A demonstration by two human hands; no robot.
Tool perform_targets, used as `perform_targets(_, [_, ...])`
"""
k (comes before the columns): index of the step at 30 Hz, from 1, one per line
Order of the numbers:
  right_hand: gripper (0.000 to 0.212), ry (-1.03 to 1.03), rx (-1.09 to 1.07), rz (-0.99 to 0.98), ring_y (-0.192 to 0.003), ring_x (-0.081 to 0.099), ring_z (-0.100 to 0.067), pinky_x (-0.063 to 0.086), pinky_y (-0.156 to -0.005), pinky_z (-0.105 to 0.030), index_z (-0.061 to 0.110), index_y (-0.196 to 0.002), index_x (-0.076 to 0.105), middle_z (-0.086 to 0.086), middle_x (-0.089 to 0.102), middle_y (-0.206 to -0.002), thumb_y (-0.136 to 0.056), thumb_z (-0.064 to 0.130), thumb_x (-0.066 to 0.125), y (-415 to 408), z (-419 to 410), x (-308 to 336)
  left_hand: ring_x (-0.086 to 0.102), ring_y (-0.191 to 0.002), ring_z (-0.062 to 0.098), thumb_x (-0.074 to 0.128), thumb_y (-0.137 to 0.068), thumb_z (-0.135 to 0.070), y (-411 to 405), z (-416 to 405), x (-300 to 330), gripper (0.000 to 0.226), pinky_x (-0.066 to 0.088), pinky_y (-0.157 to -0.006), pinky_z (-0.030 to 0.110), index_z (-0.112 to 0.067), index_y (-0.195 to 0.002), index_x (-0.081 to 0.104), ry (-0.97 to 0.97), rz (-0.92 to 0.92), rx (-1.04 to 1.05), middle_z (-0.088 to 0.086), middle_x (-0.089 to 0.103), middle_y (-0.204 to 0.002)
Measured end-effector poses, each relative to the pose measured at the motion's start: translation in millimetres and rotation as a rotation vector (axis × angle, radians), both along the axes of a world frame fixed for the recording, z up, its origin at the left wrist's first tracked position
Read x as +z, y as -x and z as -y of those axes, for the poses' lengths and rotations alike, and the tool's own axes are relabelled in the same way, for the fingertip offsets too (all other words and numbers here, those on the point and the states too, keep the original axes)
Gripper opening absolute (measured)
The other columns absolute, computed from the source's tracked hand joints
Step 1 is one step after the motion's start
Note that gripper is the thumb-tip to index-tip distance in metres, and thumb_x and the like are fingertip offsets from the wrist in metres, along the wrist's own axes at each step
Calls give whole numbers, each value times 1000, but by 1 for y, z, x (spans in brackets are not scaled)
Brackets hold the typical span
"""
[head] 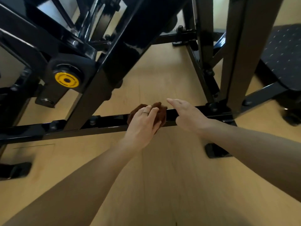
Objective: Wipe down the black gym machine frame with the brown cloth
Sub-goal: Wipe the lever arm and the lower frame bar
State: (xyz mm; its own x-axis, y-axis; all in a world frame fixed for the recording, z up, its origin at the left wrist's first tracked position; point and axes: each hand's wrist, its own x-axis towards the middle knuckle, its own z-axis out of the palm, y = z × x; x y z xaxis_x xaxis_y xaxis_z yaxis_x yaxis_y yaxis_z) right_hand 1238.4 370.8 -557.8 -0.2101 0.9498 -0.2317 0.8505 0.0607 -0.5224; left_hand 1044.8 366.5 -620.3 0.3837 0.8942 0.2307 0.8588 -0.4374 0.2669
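The black gym machine frame (114, 62) fills the upper view: slanted uprights, a pivot with a yellow cap (67, 79), and a low horizontal crossbar (105, 122) running left to right just above the wooden floor (162, 176). A padded seat (283, 54) sits at the far right, clear of your work.

You lean over the crossbar with both forearms extended, which suits a rail this close to the floor.

Your left hand (143, 123) is closed over the brown cloth (160, 112), pressing it onto the top face of the crossbar near the rail's middle. The cloth is bunched, not spread flat; it wraps over the near edge, so it likely covers top and front face in one pass. A ring shows on one finger.

Your right hand (187, 114) is held wide, fingers extended and carrying nothing. It lies across the crossbar just right of the cloth, close to it; I cannot tell whether the palm actually bears on the rail. The placement reads as a brace for balance.

Judgement: wiping of the low crossbar is in hand. The bolt heads (92, 122) to the left and the joint at the right upright (213, 106) will need the cloth worked around them.
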Motion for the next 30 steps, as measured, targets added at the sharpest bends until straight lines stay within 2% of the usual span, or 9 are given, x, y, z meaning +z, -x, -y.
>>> perform_targets(4, [75, -67, 36, 210, -153, 24, -20, 21, -127, -42, 19, -162, 23, -2, 33, -164, -95, 8, 58, -33, -2, -20, 63, -114, 22, 48, -99, -42, 34, -8, 6, 40, 52, -100, 36, -20, -133, 51, 76, -97, -39, 5, 56, -137])
perform_targets(7, [78, -63, 111, 267, -158, 8, -18, 7, -129, -39, 17, -164, 14, -2, 17, -170, -97, 10, 55, -51, 7, -34, 65, -90, 14, 48, -102, -43, 58, -15, 15, 28, 58, -82, 33, -25, -124, 49, 234, 53, 197, -1, 59, -114])
perform_targets(10, [79, -41, 90, 136, -158, 9, -17, 10, -129, -40, 18, -164, 15, 0, 17, -170, -96, 3, 52, -54, 3, -34, 59, -96, 17, 50, -104, -38, 32, -18, 14, 31, 55, -87, 38, -23, -130, 48, 264, 42, 339, -2, 52, -111])
perform_targets(15, [67, -51, -99, -286, -152, 28, -15, 25, -126, -38, 21, -161, 27, 1, 32, -164, -99, 2, 44, -50, 6, -20, 62, -97, 25, 50, -101, -36, -78, -22, 10, 35, 54, -89, 45, -15, -129, 53, 181, 40, 120, 7, 60, -118])
perform_targets(19, [54, -246, -186, -314, -143, 41, -21, 33, -118, -33, 12, -156, 37, -8, 43, -155, -102, 10, 38, -57, 19, -25, 60, -112, 27, 58, -100, -24, -141, -32, 7, 54, 51, -98, 41, -10, -148, 38, 196, 20, -80, 11, 57, -130])
perform_targets(22, [55, -228, -182, -301, -140, 42, -18, 39, -116, -39, 22, -157, 33, -2, 38, -157, -103, 13, 44, -69, 25, -36, 58, -122, 24, 68, -93, -43, -108, -39, 15, 78, 50, -104, 42, -23, -154, 23, 460, 177, -115, 5, 58, -135])
perform_targets(25, [58, -273, -58, -71, -150, 29, -24, 27, -124, -50, 23, -158, 28, -6, 33, -162, -104, 36, 47, -62, 27, -47, 37, -145, 23, 75, -80, -62, -36, -32, 19, 109, 27, -123, 42, -25, -160, 11, 484, -111, -23, 1, 44, -155])
perform_targets(27, [70, -299, 10, 60, -152, 25, -28, 18, -127, -49, 29, -160, 20, -10, 29, -163, -101, 56, 46, -51, 21, -48, 15, -154, 20, 75, -79, -62, 10, -19, 21, 114, 7, -124, 37, -30, -161, 3, 449, -331, 23, -2, 24, -166])
perform_targets(30, [81, -311, 81, 164, -139, 37, -37, 28, -121, -54, 37, -158, 15, -19, 32, -153, -92, 70, 50, -34, 7, -49, 1, -155, 21, 69, -82, -66, 52, -8, 15, 114, -3, -121, 38, -34, -160, -8, 384, -438, 62, -1, 7, -169])
